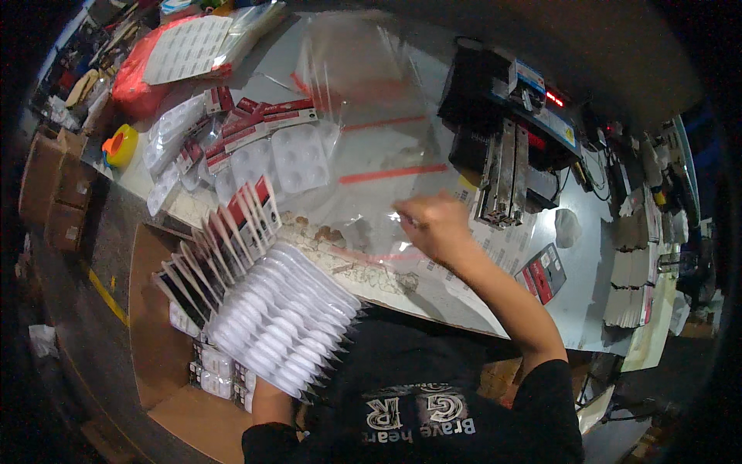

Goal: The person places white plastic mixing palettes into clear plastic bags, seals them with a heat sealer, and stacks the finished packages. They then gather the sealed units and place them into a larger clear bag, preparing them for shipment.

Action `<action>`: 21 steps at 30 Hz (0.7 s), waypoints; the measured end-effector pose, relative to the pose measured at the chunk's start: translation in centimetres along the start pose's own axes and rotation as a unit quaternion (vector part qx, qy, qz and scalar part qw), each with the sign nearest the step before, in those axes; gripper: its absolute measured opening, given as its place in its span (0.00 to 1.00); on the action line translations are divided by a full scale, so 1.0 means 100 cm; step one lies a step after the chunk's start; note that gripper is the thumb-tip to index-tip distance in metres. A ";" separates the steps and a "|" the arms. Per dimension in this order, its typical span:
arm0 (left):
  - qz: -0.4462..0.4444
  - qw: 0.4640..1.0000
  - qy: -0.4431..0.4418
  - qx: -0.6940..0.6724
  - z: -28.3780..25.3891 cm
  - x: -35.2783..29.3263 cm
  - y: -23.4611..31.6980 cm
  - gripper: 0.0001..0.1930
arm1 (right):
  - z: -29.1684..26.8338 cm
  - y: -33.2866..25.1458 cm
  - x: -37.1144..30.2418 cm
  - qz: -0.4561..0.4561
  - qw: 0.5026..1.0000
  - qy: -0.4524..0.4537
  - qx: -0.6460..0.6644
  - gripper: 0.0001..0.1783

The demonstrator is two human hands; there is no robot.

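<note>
A fanned stack of white paint palettes [282, 321] with red and black header cards [232, 240] leans up at the left of my body. My left forearm [273, 402] runs in under this stack and holds it up, its fingers hidden behind the palettes. Over the table, my right hand [437, 224] is closed with fingertips pinched together; what is in them, if anything, is too small to make out. Beneath it lie clear plastic bags [379, 147] with red strips across them.
More palettes [300, 158] lie loose at the table's back left, by a red bundle [139, 81] and a yellow tape roll [120, 145]. A black machine [495, 100] with metal bars stands at right. An open carton [158, 309] holding packed palettes is below left. One card [543, 273] lies at right.
</note>
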State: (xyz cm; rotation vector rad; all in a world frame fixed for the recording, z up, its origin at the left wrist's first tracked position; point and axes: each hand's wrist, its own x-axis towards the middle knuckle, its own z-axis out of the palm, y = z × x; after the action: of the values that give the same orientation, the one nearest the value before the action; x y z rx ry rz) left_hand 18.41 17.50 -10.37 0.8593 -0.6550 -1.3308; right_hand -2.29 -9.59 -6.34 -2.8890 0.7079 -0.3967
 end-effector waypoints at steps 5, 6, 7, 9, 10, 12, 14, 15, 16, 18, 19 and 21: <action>-0.054 0.982 -0.180 0.033 0.011 0.027 0.000 0.51 | 0.009 -0.021 -0.009 0.029 0.985 0.093 0.142 0.04; -0.055 0.976 -0.210 0.035 0.018 0.030 -0.003 0.51 | 0.013 -0.024 -0.008 -0.004 0.995 -0.067 0.071 0.05; -0.051 0.969 -0.239 0.037 0.027 0.032 -0.006 0.51 | 0.015 -0.026 -0.008 0.027 0.970 -0.234 0.060 0.07; -0.040 0.975 -0.213 0.046 0.048 0.037 -0.016 0.51 | 0.013 -0.018 -0.005 0.059 0.936 -0.061 0.341 0.09; -0.049 0.987 -0.151 0.031 0.057 0.036 -0.019 0.52 | 0.008 -0.011 -0.003 0.093 0.912 -0.089 0.390 0.11; -0.075 0.992 -0.102 0.010 0.070 0.036 -0.025 0.59 | -0.008 0.009 -0.004 0.203 0.885 -0.122 0.401 0.11; -0.097 0.993 -0.064 -0.001 0.077 0.032 -0.026 0.60 | -0.023 0.019 -0.008 0.277 0.853 -0.150 0.417 0.11; -0.112 0.993 -0.040 -0.008 0.079 0.030 -0.026 0.60 | -0.029 0.021 -0.011 0.282 0.841 -0.158 0.433 0.11; -0.139 0.990 -0.041 0.000 0.080 0.030 -0.025 0.64 | -0.033 0.021 -0.012 0.277 0.825 -0.166 0.464 0.10; -0.124 0.989 -0.037 0.069 0.082 0.030 -0.023 0.65 | -0.036 0.015 -0.012 0.250 0.854 -0.202 0.408 0.10; -0.110 0.987 -0.044 0.110 0.085 0.030 -0.022 0.66 | -0.035 0.010 -0.011 0.221 0.862 -0.217 0.401 0.10; -0.096 0.967 -0.067 0.225 0.089 0.031 -0.018 0.68 | -0.033 0.003 -0.006 0.232 0.878 -0.215 0.359 0.09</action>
State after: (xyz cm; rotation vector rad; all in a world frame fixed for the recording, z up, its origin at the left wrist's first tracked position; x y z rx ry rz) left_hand 10.52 12.95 -7.22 1.2294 -1.0242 -1.4465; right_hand -3.88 -9.85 -3.36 -1.9260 0.8918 0.0539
